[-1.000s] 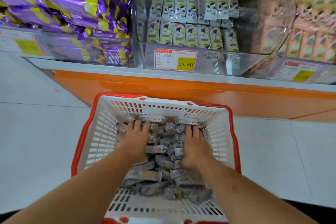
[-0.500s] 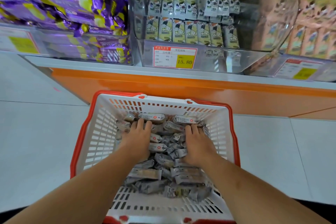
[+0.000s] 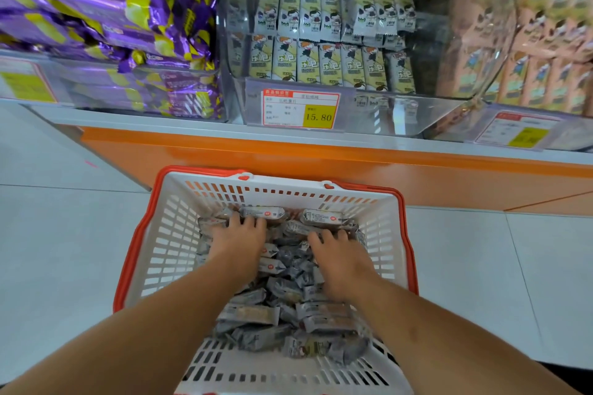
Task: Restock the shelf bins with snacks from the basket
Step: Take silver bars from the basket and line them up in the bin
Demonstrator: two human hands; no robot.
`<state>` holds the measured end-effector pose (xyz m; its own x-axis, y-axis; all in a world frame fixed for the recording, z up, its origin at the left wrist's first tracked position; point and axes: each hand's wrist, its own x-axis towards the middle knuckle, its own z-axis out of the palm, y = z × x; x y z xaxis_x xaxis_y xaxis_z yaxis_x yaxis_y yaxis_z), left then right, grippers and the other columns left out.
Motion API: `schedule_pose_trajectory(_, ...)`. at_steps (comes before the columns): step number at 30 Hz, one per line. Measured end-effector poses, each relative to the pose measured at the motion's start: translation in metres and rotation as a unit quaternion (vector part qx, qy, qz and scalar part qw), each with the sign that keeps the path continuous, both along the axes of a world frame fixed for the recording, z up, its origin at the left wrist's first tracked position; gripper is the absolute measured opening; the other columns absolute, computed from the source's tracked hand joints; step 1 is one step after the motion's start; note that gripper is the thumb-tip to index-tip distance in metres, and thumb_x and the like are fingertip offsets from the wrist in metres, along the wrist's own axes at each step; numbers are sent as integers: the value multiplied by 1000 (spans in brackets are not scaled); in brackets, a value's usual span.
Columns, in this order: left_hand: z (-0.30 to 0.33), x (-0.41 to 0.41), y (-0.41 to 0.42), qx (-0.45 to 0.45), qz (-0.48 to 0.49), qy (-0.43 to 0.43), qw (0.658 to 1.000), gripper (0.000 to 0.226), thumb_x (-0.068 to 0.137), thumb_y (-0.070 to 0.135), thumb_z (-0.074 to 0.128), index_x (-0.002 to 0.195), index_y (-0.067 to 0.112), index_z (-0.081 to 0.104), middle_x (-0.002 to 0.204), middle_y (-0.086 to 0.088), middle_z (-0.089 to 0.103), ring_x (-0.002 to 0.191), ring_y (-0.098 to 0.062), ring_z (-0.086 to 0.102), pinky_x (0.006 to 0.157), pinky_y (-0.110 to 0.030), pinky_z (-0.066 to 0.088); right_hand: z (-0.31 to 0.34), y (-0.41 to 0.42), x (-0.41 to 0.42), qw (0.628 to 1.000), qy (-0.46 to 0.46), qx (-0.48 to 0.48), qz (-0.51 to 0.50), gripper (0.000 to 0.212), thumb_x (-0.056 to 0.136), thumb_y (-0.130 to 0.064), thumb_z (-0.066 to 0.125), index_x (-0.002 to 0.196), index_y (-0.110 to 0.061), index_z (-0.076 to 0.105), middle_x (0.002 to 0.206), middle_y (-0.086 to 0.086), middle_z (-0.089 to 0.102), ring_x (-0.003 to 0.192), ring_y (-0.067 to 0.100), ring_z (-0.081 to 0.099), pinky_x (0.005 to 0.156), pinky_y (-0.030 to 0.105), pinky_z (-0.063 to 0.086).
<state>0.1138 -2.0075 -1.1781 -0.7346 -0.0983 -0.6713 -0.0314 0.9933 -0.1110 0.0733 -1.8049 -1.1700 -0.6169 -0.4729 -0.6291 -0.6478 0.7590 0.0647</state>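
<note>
White slotted plastic with a red rim makes up the basket (image 3: 160, 253), which sits on the pale tiled floor (image 3: 64, 250) in the lower middle of the frame, its far edge close to the orange base (image 3: 321, 167) of the shelf. Bare tile lies open to its left and right. A heap of grey-wrapped snacks (image 3: 288, 295) fills the basket's far and middle part, while the near stretch of its slotted bottom is bare. Above, in the upper middle of the frame, a clear shelf bin (image 3: 401, 115) holds rows of upright packets (image 3: 321, 64) behind a price tag (image 3: 300, 109) reading 15.80, with room left at its right side. Purple bags (image 3: 112, 9) at upper left and pink packets (image 3: 545, 42) at upper right are cut off by the frame edge, and the pink ones are blurred behind curved plastic. The left hand (image 3: 239, 244) and right hand (image 3: 340, 261) both lie palm-down on the heap, well apart. The fingers of each are slightly spread and bent down into the wrappers; the fingertips are buried, so I cannot tell whether they hold any snack.
</note>
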Motion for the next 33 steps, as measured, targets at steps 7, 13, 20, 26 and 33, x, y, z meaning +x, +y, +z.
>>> schedule_pose_trajectory(7, 44, -13, -15, 49, 47, 4, 998, 102, 66, 54, 82, 148, 21, 32, 151, -6, 43, 141, -34, 36, 107, -60, 45, 20, 0, -20, 990, -68, -81, -98, 55, 81, -11, 74, 131, -19, 50, 121, 8, 61, 109, 31, 63, 85, 43, 58)
schedule_pose_trajectory(13, 88, 3, -15, 164, 130, 27, 977, 80, 61, 46, 91, 125, 22, 50, 119, 2, 62, 107, -22, 61, 94, -42, 56, 44, 16, -17, 957, -78, -158, -230, 11, 85, -12, 70, 88, -20, 64, 97, 5, 67, 88, 22, 64, 73, 31, 53)
schedule_pose_trajectory(20, 164, 17, -23, 262, 191, -27, 946, 104, 49, 63, 81, 137, 19, 48, 118, 3, 64, 100, -17, 65, 88, -39, 60, 121, 2, -14, 936, -118, -216, -252, 20, 99, -25, 60, 96, -14, 76, 93, 2, 73, 87, 22, 69, 73, 28, 51)
schedule_pose_trajectory(26, 246, 23, -17, 445, 309, 0, 840, 69, 68, 47, 92, 121, 22, 56, 126, 5, 66, 112, -17, 65, 90, -41, 61, 246, -1, -22, 877, -94, -355, -309, 26, 103, -25, 58, 86, -18, 76, 71, 0, 64, 55, 11, 54, 53, 23, 41)
schedule_pose_trajectory(33, 314, 19, 1, 631, 325, 32, 704, 64, 69, 23, 92, 127, 26, 65, 117, -1, 77, 109, -24, 73, 79, -44, 62, 326, 1, -34, 792, -58, -482, -370, 24, 97, -32, 63, 81, -22, 78, 83, 5, 77, 80, 26, 71, 72, 37, 51)
